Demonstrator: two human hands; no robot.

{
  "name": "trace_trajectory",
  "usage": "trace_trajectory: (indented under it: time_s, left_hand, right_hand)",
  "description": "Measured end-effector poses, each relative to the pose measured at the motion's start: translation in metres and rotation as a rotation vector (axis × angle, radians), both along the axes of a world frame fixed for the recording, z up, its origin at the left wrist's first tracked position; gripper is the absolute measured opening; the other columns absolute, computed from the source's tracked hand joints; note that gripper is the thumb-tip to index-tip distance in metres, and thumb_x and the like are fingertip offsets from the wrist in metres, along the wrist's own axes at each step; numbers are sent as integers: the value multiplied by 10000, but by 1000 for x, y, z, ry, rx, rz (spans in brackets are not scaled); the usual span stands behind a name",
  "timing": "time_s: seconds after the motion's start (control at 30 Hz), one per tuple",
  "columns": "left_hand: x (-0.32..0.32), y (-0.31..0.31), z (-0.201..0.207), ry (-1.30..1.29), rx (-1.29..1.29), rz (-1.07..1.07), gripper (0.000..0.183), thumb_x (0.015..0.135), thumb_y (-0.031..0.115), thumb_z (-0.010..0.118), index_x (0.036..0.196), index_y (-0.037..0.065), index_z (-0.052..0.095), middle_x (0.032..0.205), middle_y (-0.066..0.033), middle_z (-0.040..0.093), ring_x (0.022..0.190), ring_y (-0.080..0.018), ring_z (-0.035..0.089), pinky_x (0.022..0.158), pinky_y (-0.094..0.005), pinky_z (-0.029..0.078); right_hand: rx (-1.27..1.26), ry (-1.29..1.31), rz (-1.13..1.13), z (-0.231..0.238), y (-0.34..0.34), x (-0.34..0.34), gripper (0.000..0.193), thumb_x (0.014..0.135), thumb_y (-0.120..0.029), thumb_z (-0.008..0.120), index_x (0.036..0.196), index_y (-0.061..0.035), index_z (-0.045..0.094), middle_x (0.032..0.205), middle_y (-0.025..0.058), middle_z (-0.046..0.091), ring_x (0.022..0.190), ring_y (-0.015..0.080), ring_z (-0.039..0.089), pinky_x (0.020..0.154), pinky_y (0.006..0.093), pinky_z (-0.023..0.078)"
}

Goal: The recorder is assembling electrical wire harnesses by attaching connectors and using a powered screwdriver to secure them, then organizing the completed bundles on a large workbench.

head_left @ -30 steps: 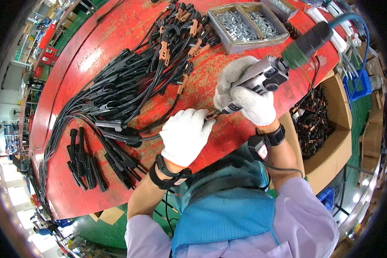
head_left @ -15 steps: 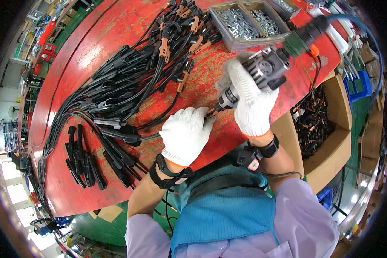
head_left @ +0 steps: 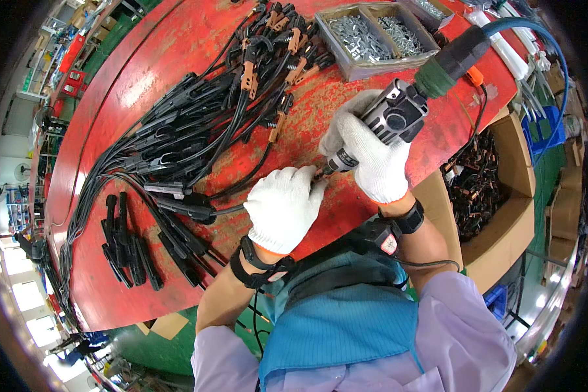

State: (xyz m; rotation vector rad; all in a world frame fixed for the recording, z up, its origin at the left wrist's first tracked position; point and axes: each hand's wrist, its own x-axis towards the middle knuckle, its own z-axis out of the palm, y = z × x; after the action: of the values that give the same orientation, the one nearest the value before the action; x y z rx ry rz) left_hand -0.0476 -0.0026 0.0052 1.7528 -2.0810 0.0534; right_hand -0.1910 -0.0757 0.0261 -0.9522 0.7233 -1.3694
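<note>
My right hand (head_left: 377,149), in a white knit glove, grips a power screwdriver (head_left: 396,111) whose tip slants down left toward my left hand. My left hand (head_left: 285,208), gloved too, is closed on the end of a black cable (head_left: 228,210). A little copper-coloured metal shows at its fingertips, right by the screwdriver's tip; the rest of that piece is hidden. A loose black handle sleeve (head_left: 191,208) sits around this cable to the left. Beyond lies a heap of black cables with welding electrode holders (head_left: 248,75) that have copper-coloured jaws.
Parts bins (head_left: 380,60) of small metal fasteners stand at the back of the red table (head_left: 111,307). Several black handles (head_left: 127,242) lie at the left. A cardboard box (head_left: 503,251) with black and copper-coloured parts is at my right. A blue hose (head_left: 555,49) arches from the screwdriver.
The screwdriver and my right hand have shifted slightly left and down, bringing the tip closer to my left fingertips. My left hand stays nearly in place.
</note>
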Motion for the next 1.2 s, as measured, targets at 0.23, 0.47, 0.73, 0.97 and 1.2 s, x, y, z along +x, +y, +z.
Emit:
trace_trajectory:
  time_s: [0.23,0.47,0.73,0.97,1.2]
  left_hand:
    - [3,-1,-5,31,-38,-25,213,792,324,755,885,134,722,748,-65,668,706,-269,668,642,-375,532]
    - [2,-3,-3,41,20,-6,209,795,318,754,884,132,722,752,-70,670,706,-277,668,649,-378,533]
    - [0,-2,-2,69,-2,-25,210,787,317,757,879,133,718,748,-68,667,707,-280,668,653,-381,532]
    - [-1,-4,-3,40,23,-11,203,788,323,748,864,137,716,728,-71,654,697,-279,660,637,-387,521]
    - [-2,-10,-1,8,62,28,215,812,349,720,829,135,716,715,-77,650,694,-282,661,633,-394,521]
  right_hand:
    - [-70,69,-9,13,-3,-6,125,859,-52,620,971,3,606,806,107,665,572,196,641,555,337,547]
    - [-7,-113,-58,6,-1,-6,200,891,-67,621,1083,-28,583,887,118,649,668,194,637,594,379,566]
    - [-97,-164,132,5,-3,-7,224,857,-30,658,1070,-14,589,880,117,658,636,191,636,578,361,560]
    - [60,27,-182,19,2,12,144,839,-33,709,954,-4,627,773,87,668,577,194,656,520,317,539]
    - [60,75,-94,15,0,16,130,854,-82,730,898,-39,616,657,37,646,503,97,598,431,236,429]
